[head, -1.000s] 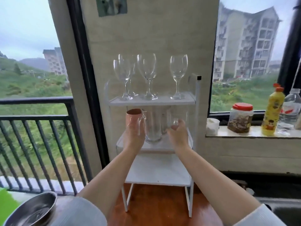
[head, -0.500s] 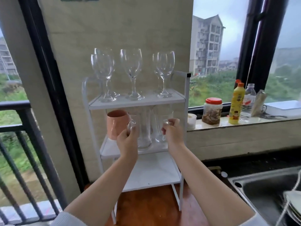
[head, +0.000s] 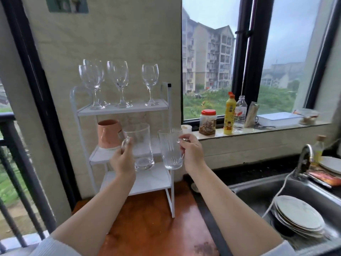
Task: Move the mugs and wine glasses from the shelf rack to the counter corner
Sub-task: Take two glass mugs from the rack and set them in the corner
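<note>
A: Item, left hand [head: 122,160]?

B: Your fingers curl round the handle of the smooth glass mug [head: 141,145], held just off the shelf rack [head: 129,108].

A: Right hand [head: 191,154]?

B: You pinch the handle of the ribbed glass mug [head: 170,148], likewise in the air.

A: Step?

B: Carrying out, I judge. Next, swing both to the counter corner and set them upright.

A: Remaining?

B: Pink mug [head: 108,133], middle shelf; wine glasses [head: 120,82], top shelf.
</note>
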{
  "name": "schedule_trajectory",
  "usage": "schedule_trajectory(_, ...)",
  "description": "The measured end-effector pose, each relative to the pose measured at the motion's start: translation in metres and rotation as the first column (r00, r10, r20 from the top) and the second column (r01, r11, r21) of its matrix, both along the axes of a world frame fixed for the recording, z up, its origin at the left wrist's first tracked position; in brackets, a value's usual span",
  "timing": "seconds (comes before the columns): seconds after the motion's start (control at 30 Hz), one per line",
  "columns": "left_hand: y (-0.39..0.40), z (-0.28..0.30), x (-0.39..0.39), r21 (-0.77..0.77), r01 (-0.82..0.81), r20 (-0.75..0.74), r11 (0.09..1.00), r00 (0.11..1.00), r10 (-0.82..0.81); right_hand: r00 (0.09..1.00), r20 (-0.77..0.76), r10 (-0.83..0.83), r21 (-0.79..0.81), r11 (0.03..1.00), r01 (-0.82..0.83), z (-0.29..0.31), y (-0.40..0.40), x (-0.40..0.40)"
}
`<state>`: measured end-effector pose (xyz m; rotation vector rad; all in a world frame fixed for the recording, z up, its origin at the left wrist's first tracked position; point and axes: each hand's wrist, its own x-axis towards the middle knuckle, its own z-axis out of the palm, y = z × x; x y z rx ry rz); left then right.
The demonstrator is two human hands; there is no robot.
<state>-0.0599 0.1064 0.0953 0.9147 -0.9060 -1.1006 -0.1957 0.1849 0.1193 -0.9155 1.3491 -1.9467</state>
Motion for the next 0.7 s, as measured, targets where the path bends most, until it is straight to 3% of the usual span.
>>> schedule_trajectory(0.13,0.066,-0.018,-0.023,-0.048,0.014,0.126,0.999,0.992,-0.008,0.997,0.059,-0.048,0.006,0.999,0.048,-0.007,0.072,-0.030)
schedule_trajectory(0.2,0.098,-0.026,-0.041,-0.028,0.069,0.108,0.997,0.992,-0.066,0.994,0.062,-0.090,0.034,0.996,0.088,-0.010,0.111,-0.049)
schedule_trajectory(0.4,0.196,-0.031,-0.133,-0.017,0.249,0.150,0.968,0.958,-0.244,0.919,0.118,-0.376,0.171,0.920,0.354,-0.029,0.232,-0.126)
schedule_trajectory(0.53,0.258,-0.032,-0.218,-0.019,0.455,0.146,0.890,0.882,-0.448,0.802,0.145,-0.580,0.250,0.805,0.538,-0.039,0.320,-0.190)
schedule_trajectory(0.7,0.359,-0.046,-0.335,0.042,0.726,0.122,0.687,0.679,-0.724,0.561,0.245,-0.791,0.314,0.612,0.726,-0.053,0.450,-0.268)
